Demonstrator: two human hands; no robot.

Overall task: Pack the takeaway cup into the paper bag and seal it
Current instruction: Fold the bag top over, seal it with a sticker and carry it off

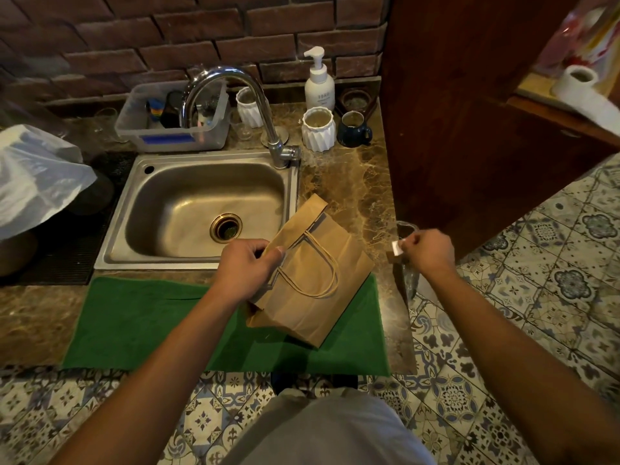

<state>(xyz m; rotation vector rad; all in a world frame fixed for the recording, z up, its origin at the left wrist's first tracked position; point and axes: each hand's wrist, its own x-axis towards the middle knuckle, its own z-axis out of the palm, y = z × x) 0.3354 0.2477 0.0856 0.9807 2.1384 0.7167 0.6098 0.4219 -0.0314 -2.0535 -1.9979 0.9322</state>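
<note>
A brown paper bag (318,283) with twisted paper handles stands tilted on a green towel (141,327), its top folded shut. My left hand (246,266) pinches the folded top edge of the bag by the handles. To the bag's right, my right hand (431,251) holds a small white piece of tape or sticker (398,247) between finger and thumb, apart from the bag. Below that hand sits a clear tape roll or dispenser (407,263) at the counter's edge. The takeaway cup is not visible.
A steel sink (201,209) with a tall faucet (241,105) lies behind the bag. White ribbed cups (318,129), a blue mug (354,129), a pump bottle (318,80) and a plastic tub (171,119) line the back. A wooden cabinet (469,112) stands right.
</note>
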